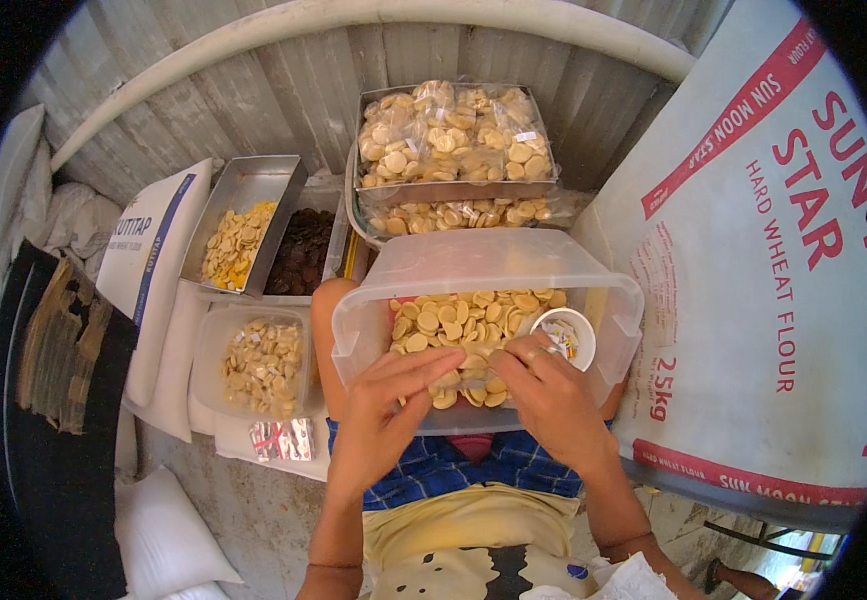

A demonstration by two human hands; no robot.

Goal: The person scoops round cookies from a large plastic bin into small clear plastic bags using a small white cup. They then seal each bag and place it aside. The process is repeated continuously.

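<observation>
Over a translucent plastic bin (606, 292) on my lap, both hands are at a small clear plastic bag (472, 367) of round, pale biscuits. The fingers of my left hand (392, 394) lie straight along the bag's left side, the thumb lower down. My right hand (553, 394) pinches the bag's right end with bent fingers. Many loose round biscuits (448, 319) fill the bin below. Inside the bin at the right stands a white tub (587, 341) holding small paper slips (561, 334), partly hidden by my right hand.
A metal tray (456, 187) heaped with bagged biscuits stands beyond the bin. At left are a tilted tray (268, 169) of yellow pieces, dark pieces (302, 251), and a plastic tub (212, 375) with filled bags. Flour sacks (718, 300) flank me. Someone's arm (741, 581) shows at lower right.
</observation>
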